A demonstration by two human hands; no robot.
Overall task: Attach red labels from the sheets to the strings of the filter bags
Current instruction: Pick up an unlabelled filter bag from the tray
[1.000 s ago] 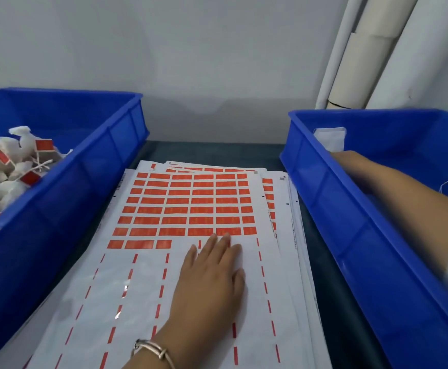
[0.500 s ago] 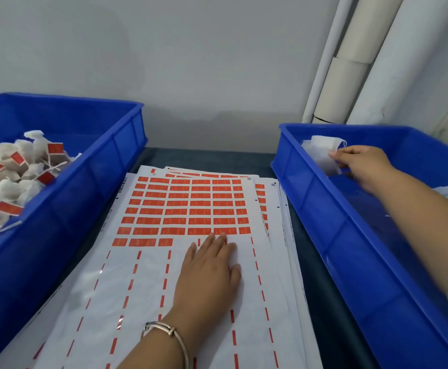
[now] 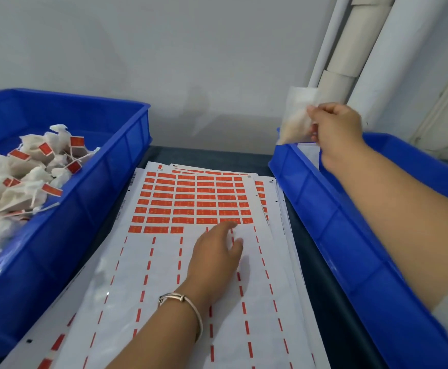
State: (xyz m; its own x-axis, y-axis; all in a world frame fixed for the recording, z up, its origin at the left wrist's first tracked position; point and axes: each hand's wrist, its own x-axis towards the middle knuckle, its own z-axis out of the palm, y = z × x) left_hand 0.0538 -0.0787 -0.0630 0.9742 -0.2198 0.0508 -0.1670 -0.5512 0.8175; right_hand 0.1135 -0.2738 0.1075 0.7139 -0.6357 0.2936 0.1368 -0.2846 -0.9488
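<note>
- Right hand (image 3: 334, 129) pinched a bare filter bag (image 3: 297, 115) above the right bin (image 3: 350, 225).
- Left hand (image 3: 215, 254) lay relaxed on the label sheet (image 3: 191, 198), nothing held.
- Left bin (image 3: 92, 187) was heaped with tagged bags (image 3: 26, 177); many labels remained.

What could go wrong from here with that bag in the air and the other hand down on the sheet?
The right hand pinches the filter bag by one edge above the right bin; it might slip. The left hand rests by the last red labels on the top sheet, which may shift on the loose stack.
</note>
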